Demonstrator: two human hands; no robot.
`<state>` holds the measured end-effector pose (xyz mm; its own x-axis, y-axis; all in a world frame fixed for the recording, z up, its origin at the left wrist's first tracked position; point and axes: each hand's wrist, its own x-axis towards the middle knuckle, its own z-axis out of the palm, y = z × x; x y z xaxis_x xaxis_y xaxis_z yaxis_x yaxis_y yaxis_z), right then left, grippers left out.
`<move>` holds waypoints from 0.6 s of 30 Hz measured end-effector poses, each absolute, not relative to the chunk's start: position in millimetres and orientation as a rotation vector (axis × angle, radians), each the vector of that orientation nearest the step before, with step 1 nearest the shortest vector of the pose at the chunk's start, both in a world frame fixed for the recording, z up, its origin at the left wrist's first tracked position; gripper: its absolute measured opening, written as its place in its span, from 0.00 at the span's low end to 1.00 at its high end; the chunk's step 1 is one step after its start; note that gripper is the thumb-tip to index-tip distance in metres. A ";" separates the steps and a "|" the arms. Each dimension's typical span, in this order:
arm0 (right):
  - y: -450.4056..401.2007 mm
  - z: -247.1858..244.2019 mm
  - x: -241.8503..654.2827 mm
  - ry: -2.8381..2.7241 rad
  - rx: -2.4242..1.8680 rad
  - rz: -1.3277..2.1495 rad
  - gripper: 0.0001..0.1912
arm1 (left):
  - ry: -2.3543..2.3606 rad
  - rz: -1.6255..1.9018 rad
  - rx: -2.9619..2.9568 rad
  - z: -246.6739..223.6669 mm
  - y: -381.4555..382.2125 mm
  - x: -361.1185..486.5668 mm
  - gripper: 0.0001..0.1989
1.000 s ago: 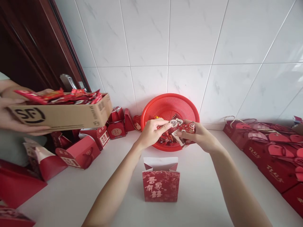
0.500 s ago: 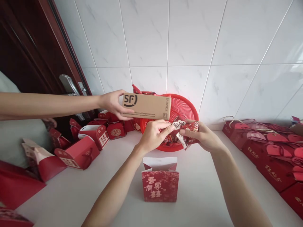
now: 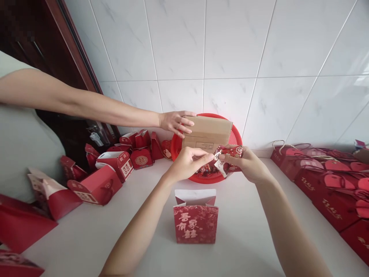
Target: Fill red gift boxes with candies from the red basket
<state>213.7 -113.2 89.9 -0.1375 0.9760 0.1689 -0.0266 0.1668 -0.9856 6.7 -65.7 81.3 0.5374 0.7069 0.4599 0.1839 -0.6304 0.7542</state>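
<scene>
Wrapped candies [image 3: 235, 154] in red and white wrappers are gripped in my right hand [image 3: 249, 165], over the near right rim of a red plastic basket [image 3: 236, 134]. My left hand [image 3: 187, 163] meets them from the left, thumb and forefinger pinched on the edge of a candy wrapper. More candies [image 3: 206, 169] lie in the basket below, partly hidden by my hands. Nearer to me stands an upright red gift box [image 3: 196, 225] with white lettering and an open top.
Another person's hand [image 3: 177, 122] rests on a brown cardboard box [image 3: 207, 130] in the basket. Red gift boxes [image 3: 96, 184] line the left side. Rows of red gift bags [image 3: 325, 192] stand on the right. A tiled wall [image 3: 230, 46] rises behind.
The other person's hand has brought the cardboard box rightward and down into the basket, tipping it over. My hands stay close together at the candies, barely moved.
</scene>
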 end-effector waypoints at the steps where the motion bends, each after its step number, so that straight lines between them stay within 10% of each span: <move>1: -112.2 89.2 215.4 -1.388 -1.020 1.187 0.21 | 0.737 1.000 2.117 81.2 -62.8 4.5 0.20; 18: -90.6 67.4 226.9 -1.409 -1.290 1.343 0.17 | 1.047 0.424 2.401 50.6 -11.0 -13.2 0.13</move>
<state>226.9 -90.6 67.4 -0.1757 0.9792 -0.1019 0.1486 -0.0760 -0.9860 -13.2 -11.0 50.6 0.6587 0.7473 0.0875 0.5973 -0.5900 0.5433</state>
